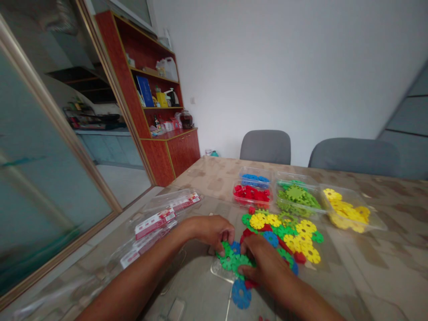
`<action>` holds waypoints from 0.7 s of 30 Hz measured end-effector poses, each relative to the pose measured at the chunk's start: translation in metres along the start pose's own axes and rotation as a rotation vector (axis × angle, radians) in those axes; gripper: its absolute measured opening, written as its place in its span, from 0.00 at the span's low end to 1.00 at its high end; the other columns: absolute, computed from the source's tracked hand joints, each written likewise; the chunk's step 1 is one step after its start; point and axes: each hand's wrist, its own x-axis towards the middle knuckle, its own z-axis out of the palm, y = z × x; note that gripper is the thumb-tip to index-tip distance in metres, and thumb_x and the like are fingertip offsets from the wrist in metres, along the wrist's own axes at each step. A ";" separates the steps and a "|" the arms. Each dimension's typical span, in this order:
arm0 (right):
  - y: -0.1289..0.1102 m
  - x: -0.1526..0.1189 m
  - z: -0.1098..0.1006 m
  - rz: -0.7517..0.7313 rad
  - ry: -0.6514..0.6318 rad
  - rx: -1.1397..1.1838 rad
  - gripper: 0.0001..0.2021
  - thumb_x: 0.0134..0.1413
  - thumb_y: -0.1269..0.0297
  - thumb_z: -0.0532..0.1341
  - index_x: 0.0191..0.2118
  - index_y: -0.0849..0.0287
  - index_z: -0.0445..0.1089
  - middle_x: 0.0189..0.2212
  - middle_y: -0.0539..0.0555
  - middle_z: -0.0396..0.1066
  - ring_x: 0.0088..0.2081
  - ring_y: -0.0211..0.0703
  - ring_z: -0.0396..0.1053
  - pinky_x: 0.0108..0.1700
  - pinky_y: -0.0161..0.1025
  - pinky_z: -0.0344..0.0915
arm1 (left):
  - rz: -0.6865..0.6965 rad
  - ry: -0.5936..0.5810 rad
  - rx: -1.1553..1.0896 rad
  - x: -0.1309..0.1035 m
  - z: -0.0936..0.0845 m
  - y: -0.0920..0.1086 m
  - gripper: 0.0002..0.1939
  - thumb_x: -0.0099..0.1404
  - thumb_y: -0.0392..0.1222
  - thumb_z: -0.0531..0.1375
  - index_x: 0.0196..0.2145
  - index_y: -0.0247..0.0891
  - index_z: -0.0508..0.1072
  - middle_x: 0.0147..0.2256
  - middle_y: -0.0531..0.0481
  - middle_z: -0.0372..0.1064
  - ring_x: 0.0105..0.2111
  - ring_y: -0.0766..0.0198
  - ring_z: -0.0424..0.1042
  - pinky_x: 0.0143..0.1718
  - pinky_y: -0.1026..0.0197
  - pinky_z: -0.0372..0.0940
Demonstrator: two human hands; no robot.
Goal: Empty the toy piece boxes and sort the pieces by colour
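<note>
Several green notched plastic discs (230,260) lie close together between my hands at the table's near side. My left hand (214,232) has its thumb and fingers closed on the left edge of these discs. From the other side, my right hand (264,258) pinches the right part of the green discs between thumb and fingers. Whether the discs are joined to each other, I cannot tell. A blue notched disc (241,294) is just below them, and red pieces show partly under my right hand. Another blue disc (270,239) lies beyond that hand.
Yellow discs (302,243) and other loose pieces are spread to the right. Behind stand clear boxes of red pieces (251,195), blue discs (256,180), green gears (297,196) and yellow discs (346,209). Clear plastic packaging (155,223) lies left. Two grey chairs (265,147) stand beyond the table.
</note>
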 end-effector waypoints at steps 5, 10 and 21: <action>0.003 0.005 -0.023 -0.044 -0.092 0.063 0.11 0.43 0.80 0.62 0.33 0.58 0.69 0.26 0.46 0.68 0.30 0.39 0.66 0.31 0.33 0.57 | -0.022 0.004 -0.002 0.000 0.002 0.002 0.17 0.50 0.27 0.70 0.37 0.38 0.73 0.26 0.60 0.68 0.27 0.67 0.70 0.28 0.68 0.63; 0.014 0.000 -0.029 -0.042 -0.149 0.016 0.14 0.43 0.76 0.65 0.39 0.59 0.74 0.32 0.51 0.73 0.34 0.46 0.69 0.34 0.38 0.59 | -0.037 0.001 -0.019 0.001 0.003 0.002 0.18 0.50 0.23 0.67 0.37 0.38 0.73 0.28 0.60 0.68 0.28 0.68 0.70 0.27 0.70 0.62; 0.001 -0.011 -0.029 0.008 -0.118 -0.050 0.18 0.38 0.76 0.65 0.40 0.60 0.69 0.41 0.55 0.69 0.41 0.49 0.65 0.41 0.41 0.56 | -0.047 0.036 -0.134 0.000 0.004 0.001 0.14 0.53 0.27 0.68 0.36 0.38 0.72 0.26 0.59 0.66 0.27 0.69 0.68 0.27 0.70 0.60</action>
